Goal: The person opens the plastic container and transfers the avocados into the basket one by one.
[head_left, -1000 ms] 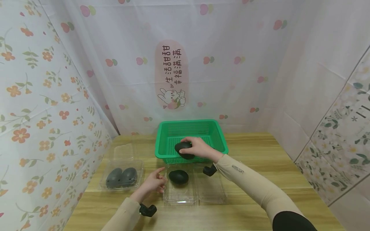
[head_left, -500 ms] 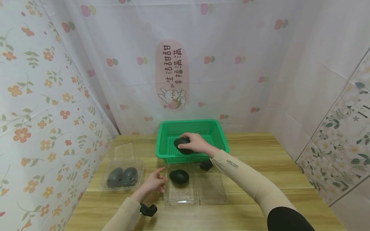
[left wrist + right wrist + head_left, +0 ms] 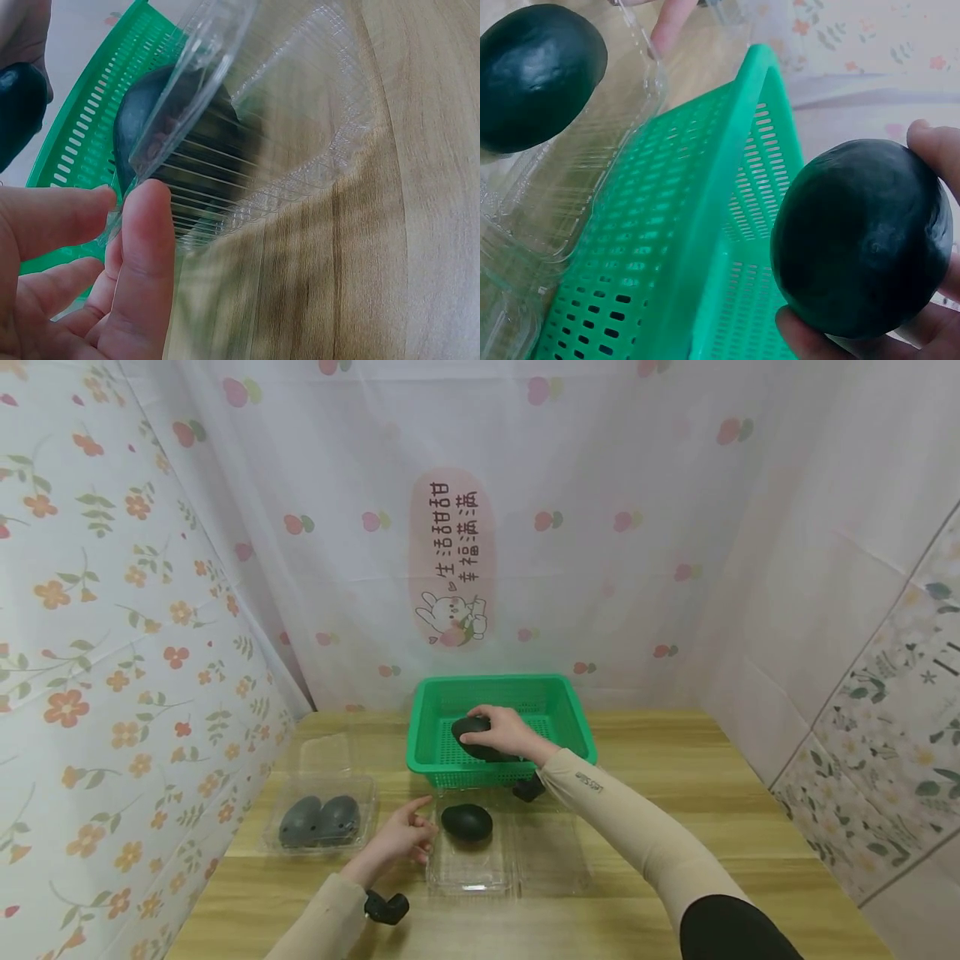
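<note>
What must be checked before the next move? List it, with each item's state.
1. Right hand free: not ok; it holds a dark fruit at the green basket.
2. Left hand gripping the open box: cannot tell; it is at the rim.
3. Box lid out of the way: ok; it lies open on the right.
4. Room in that box: ok; single fruit in the far half, near half bare.
5. Basket floor bare: cannot tell; the right hand and its fruit hide part.
6. Two fruits in the other box: ok.
</note>
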